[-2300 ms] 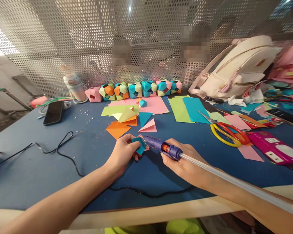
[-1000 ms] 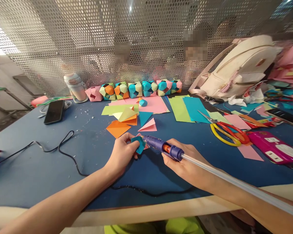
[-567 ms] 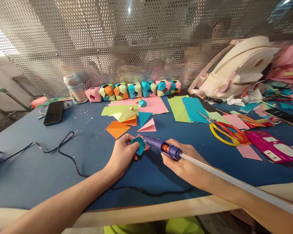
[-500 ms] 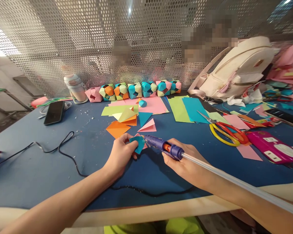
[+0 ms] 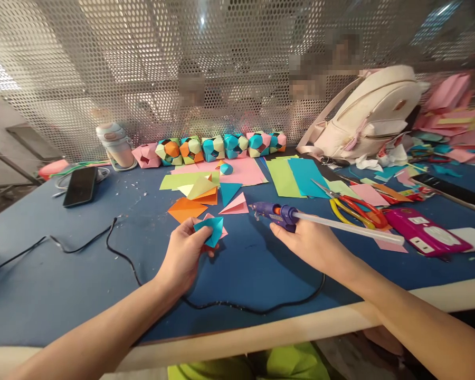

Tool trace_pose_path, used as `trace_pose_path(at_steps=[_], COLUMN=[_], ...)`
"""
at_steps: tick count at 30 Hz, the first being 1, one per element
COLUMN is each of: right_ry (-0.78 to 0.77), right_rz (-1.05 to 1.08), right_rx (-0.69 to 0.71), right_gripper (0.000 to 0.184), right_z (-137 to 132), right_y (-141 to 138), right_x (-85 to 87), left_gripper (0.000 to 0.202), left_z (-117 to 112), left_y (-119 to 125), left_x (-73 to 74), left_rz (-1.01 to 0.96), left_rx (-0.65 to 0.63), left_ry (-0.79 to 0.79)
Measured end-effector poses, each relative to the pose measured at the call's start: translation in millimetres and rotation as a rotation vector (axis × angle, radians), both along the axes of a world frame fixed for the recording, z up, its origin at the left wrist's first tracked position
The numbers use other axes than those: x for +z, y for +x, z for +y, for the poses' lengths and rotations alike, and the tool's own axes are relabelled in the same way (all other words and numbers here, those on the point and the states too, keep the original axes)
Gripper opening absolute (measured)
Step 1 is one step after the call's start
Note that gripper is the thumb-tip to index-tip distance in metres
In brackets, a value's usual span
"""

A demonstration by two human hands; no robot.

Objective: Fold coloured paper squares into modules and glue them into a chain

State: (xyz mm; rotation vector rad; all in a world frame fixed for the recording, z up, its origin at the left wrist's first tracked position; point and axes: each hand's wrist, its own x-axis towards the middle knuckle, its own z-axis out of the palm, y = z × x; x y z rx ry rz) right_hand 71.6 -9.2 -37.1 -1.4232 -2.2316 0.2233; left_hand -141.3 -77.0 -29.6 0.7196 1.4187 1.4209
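Blue folded paper (image 5: 216,232) is pinched between thumb and fingers of the left hand (image 5: 185,254), above the table (image 5: 71,285) near its middle; a pink paper edge (image 5: 225,233) is seen behind it. Purple glue gun (image 5: 269,212) is gripped in the right hand (image 5: 306,240), fingers wrapped around the handle — trigger finger can't be made out. Nozzle is pointed left, held apart from the blue paper. Clear glue stick (image 5: 352,228) is seated in the gun's rear, stuck out over the right forearm. Black cord (image 5: 261,310) is looped across the table below both hands.

Just beyond the left hand, an orange folded sheet (image 5: 186,209), a blue triangle (image 5: 229,192) and a pink folded piece (image 5: 237,205) are laid out. Multicoloured paper balls (image 5: 212,149) are lined up along the perforated panel (image 5: 154,63). To the right — scissors (image 5: 370,215) and a magenta power strip (image 5: 427,232) are placed near cut paper.
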Motion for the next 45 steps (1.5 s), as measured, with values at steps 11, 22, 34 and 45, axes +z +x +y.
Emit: trace_pose_path(at_steps=[11, 22, 34, 45], right_ry=[-0.156, -0.101, -0.613, -0.56], right_rz=[-0.154, 0.259, 0.667, 0.626], right_rx=[-0.085, 0.28, 0.375, 0.387], right_gripper=[0.035, 0.007, 0.008, 0.003], right_z=[17, -56, -34, -30], right_y=[24, 19, -36, -32], right_x=[-4.1, 28.6, 3.4, -2.5], left_gripper=[0.018, 0.02, 0.019, 0.016], left_z=[-9, -21, -22, -22], left_y=[16, 30, 34, 31], left_x=[-5.4, -13.0, -12.0, -11.7], left_rz=[0.016, 0.045, 0.032, 0.202], left_rx=[-0.138, -0.288, -0.31, -0.229], left_ry=[0.017, 0.026, -0.045, -0.014])
